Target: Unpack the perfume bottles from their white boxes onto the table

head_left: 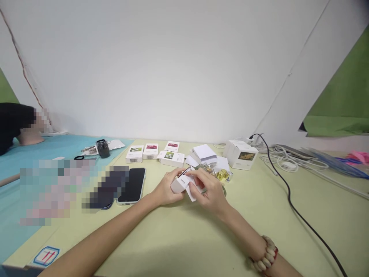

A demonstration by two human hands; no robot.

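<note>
A small white cardboard box [179,185] with fine print is held above the table, its end flap standing out. My left hand [167,189] wraps round the box from the left. On the other side, my right hand [211,194] has its thumb and fingers bent at the flap, closed on the box's open end. What lies inside the box is hidden. Just behind my right hand sit small gold-capped glass bottles [223,175], partly covered by it. Folded white cartons [205,154] are piled beyond them.
Several small printed boxes [134,154] stand at the back, left of a larger white box [240,155]. A phone [132,185] lies at left. A black cable [288,192] crosses the right side. On the blue cloth stands a dark jar [103,149]; another person [17,125] is beyond.
</note>
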